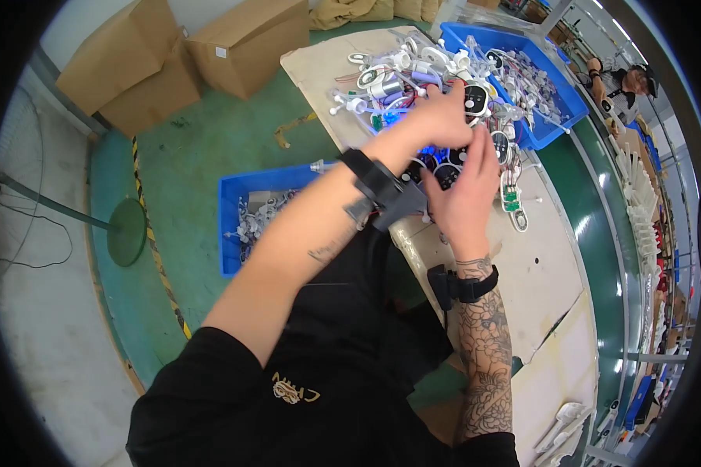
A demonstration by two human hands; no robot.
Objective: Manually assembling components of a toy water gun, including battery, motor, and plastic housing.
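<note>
A heap of small electronic assemblies (401,74), with white plastic housings, thin wires and some lit blue lights, covers the far part of the table. My left hand (442,117) reaches into it with fingers curled down, next to a black round-faced part (476,98); what the fingers grip is hidden. Just nearer, my right hand (467,198) has its fingers stretched up and its thumb apart. Another dark round panel (446,176) lies beside that thumb. A white piece with a green circuit board (511,198) rests to the right of my right hand.
A blue bin (528,145) of small parts stands at the heap's far right. A second blue bin (226,233) sits low at left. Cardboard boxes (245,47) stand beyond it. White strips (561,424) lie on the near table (541,311). Another person (627,86) is at far right.
</note>
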